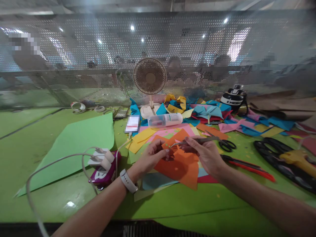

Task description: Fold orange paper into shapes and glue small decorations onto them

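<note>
Tweezers (181,143), one pair, sat above the orange paper (184,169), clamped between the right hand's (206,154) thumb and fingers, their long axis running nearly sideways and their tips pointing left toward the left hand (155,155). That hand's thumb and fingers were curled near the tips; whether they pinched a scrap I could not tell, the detail being too small. Round about lay one pair of scissors (227,145), one red-handled cutter (254,169), one bottle (172,119) and one phone (132,124), with one fan (150,77) standing behind
</note>
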Available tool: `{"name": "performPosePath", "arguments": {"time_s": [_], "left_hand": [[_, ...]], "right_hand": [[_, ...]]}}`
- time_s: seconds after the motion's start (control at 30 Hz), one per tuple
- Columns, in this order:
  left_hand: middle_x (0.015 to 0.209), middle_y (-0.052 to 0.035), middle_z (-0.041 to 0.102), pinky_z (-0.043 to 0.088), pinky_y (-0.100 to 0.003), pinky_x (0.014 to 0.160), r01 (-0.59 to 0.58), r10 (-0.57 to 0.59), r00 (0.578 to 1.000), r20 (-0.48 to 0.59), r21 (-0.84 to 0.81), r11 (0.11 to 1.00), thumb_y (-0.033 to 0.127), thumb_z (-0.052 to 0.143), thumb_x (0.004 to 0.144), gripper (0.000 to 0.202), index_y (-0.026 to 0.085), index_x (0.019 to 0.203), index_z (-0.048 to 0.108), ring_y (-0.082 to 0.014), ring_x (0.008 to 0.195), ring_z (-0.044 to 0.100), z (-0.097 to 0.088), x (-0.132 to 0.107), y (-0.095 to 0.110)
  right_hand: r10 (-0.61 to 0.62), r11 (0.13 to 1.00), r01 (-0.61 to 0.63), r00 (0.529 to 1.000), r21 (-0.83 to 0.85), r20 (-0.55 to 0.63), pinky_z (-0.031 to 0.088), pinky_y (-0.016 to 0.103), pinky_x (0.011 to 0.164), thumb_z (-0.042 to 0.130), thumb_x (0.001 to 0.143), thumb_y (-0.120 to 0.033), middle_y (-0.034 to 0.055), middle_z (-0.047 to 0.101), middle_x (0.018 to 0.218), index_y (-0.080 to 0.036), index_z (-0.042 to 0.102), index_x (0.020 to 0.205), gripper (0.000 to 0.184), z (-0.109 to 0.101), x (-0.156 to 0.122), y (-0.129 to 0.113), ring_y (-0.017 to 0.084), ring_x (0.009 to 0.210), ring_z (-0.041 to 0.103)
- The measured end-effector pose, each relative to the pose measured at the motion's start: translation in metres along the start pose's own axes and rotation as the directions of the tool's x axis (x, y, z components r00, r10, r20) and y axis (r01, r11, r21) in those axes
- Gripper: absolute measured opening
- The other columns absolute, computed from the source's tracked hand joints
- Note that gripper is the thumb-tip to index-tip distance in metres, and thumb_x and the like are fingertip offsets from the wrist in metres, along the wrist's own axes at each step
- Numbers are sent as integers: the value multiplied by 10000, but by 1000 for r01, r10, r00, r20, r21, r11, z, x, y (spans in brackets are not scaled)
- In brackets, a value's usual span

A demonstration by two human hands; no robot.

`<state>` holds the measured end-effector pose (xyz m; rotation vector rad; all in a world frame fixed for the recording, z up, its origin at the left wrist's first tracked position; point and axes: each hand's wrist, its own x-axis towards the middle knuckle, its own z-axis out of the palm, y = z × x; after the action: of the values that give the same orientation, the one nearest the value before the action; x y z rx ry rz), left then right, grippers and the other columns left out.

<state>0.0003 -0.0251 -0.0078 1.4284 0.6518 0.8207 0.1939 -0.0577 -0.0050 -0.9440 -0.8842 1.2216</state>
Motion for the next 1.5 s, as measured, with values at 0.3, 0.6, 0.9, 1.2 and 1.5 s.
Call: {"name": "performPosePath", "arguments": {"time_s": [0.3, 0.6, 0.9, 1.2, 1.5], "left_hand": [[800, -26, 639, 499, -268, 668, 1, -1, 1000, -27, -4, 1000, 344, 639, 830, 231, 148, 899, 539, -136, 698, 650, 1, -1, 2], [779, -34, 653, 498, -276, 667, -18, 18, 1000, -10, 20, 1000, 353, 644, 825, 240, 157, 901, 529, -140, 695, 645, 0, -2, 2], [803, -42, 665, 498, -288, 682, -22, 22, 1000, 19, 14, 1000, 319, 654, 818, 222, 160, 907, 527, -142, 703, 645, -1, -1, -4], [779, -42, 671, 504, -282, 677, -9, 9, 1000, 6, -11, 1000, 299, 678, 796, 237, 159, 883, 508, -137, 688, 644, 2, -2, -1], [794, -44, 675, 516, -292, 686, -23, 23, 999, 31, -8, 1000, 298, 669, 807, 220, 162, 901, 524, -145, 706, 654, -2, 0, -6]], "right_hand": [[-61, 998, 61, 998, -3, 9, 579, 267, 622, 776, 682, -347, 58, 732, 704, -155, 727, 782, 222, -3, -1, -5, 162, 607, 690], [-54, 998, 54, 998, -14, 13, 582, 289, 620, 770, 686, -349, 66, 735, 730, -158, 722, 783, 219, -1, 0, -4, 176, 630, 694], [-48, 998, 48, 999, -28, 20, 587, 323, 638, 782, 660, -379, 62, 730, 718, -155, 720, 767, 256, -1, 0, -3, 187, 617, 692], [-38, 998, 40, 999, -44, 32, 586, 322, 646, 773, 678, -371, 63, 732, 713, -157, 715, 750, 233, 0, 1, -3, 186, 619, 694], [-50, 998, 52, 998, -39, 38, 584, 322, 644, 772, 676, -372, 59, 730, 704, -172, 726, 755, 220, -1, 1, -2, 185, 617, 694]]}}
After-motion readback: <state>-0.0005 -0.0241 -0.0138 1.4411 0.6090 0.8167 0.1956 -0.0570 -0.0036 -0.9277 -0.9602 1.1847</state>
